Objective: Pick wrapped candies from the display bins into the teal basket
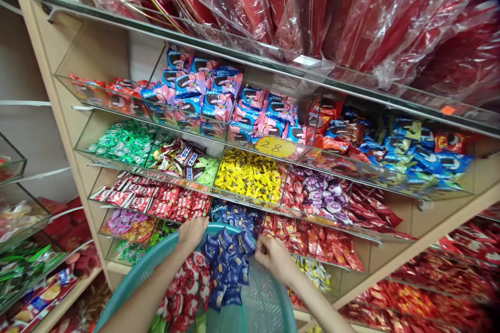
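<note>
A teal plastic basket (pixel 289 304) is tilted toward me at the lower middle, its far rim up against the lower shelf trays. My left hand (pixel 192 233) is closed on its far rim, at the left. On the right side my right hand (pixel 275 258) has its fingers curled round the rim. Inside the basket lie blue-wrapped candies (pixel 228 265) in a heap, red-and-white wrapped candies (pixel 191 283) to their left and some green packets (pixel 158 323) near the bottom. Just beyond the rim, more blue candies (pixel 236 214) fill a shelf compartment.
Tiered clear trays hold yellow candies (pixel 250 174), green candies (pixel 123 143), purple candies (pixel 322 190) and blue-and-pink cookie packs (pixel 195 80). A yellow price tag (pixel 275 146) hangs at the front. Red items in plastic (pixel 292 0) line the top shelf. Wooden side panels (pixel 58 99) frame the rack.
</note>
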